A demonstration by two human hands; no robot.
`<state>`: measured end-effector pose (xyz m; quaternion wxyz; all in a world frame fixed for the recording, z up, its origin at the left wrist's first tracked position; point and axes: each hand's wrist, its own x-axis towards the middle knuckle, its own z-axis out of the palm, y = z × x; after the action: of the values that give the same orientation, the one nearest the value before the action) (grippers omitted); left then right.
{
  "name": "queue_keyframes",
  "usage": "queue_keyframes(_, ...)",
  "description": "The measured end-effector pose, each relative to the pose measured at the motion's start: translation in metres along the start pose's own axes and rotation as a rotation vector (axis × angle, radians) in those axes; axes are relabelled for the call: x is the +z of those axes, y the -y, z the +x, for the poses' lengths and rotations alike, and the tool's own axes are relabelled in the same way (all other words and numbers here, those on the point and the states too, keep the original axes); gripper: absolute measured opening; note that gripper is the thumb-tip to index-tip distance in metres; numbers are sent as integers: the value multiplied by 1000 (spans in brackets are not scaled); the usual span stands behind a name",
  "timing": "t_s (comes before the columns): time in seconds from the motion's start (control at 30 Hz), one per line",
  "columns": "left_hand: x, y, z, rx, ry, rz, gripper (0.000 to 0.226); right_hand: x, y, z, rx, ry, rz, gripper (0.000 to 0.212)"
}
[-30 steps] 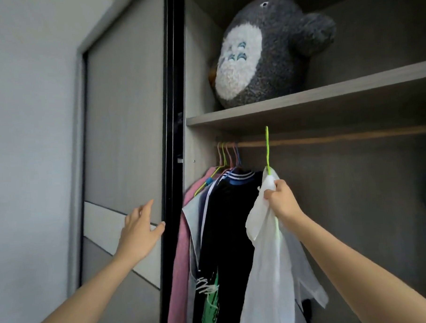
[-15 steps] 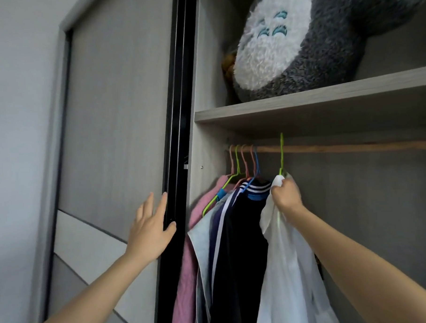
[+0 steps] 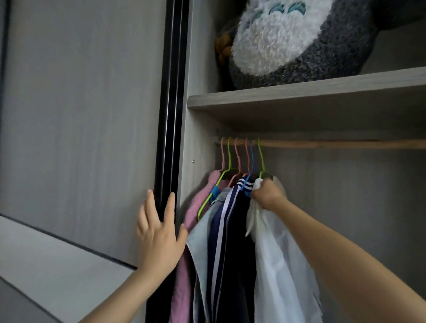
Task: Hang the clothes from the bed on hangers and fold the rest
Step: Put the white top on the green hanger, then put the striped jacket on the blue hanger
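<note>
Fingers (image 3: 151, 208) of our left hand (image 3: 159, 237) lie nearly straight and spread, pressed flat against the black edge of the sliding wardrobe door (image 3: 168, 114). Our right hand (image 3: 268, 194) curls tightly round the collar of a white shirt (image 3: 280, 268) and the base of its green hanger (image 3: 261, 156). We see the hook resting over the wooden rod (image 3: 340, 144), just beside a navy striped top (image 3: 225, 234). A grey plush toy (image 3: 287, 36) sits on the shelf (image 3: 301, 94) above.
</note>
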<state>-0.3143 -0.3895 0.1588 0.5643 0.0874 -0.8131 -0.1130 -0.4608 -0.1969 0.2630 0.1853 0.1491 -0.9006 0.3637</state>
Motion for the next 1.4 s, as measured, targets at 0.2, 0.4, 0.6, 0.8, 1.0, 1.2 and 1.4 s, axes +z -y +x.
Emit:
queue_keyframes(0.2,7,-10,3,234,-246,-60,47,8,3,-4,-10,-82,-291,43)
queue_keyframes(0.4,32,-56,8,380,-271,-158,39,-49,-39,-28,28,-290,-491,59)
queue_keyframes(0.6,63,-135,-8,373,6,-203,29,-151,-125,-83,177,-404,-877,36)
queue_keyframes(0.8,95,-208,-41,442,163,-293,16,-243,-188,-158,336,-503,-1309,32)
queue_keyframes(1.0,118,-251,-67,436,284,-345,23,-286,-222,-206,543,-479,-1329,32)
queue_keyframes(1.2,134,-274,-81,397,331,-407,37,-302,-231,-213,518,-366,-1388,29)
queue_keyframes(1.4,144,-283,-90,303,337,-466,27,-305,-232,-212,441,-440,-1343,28)
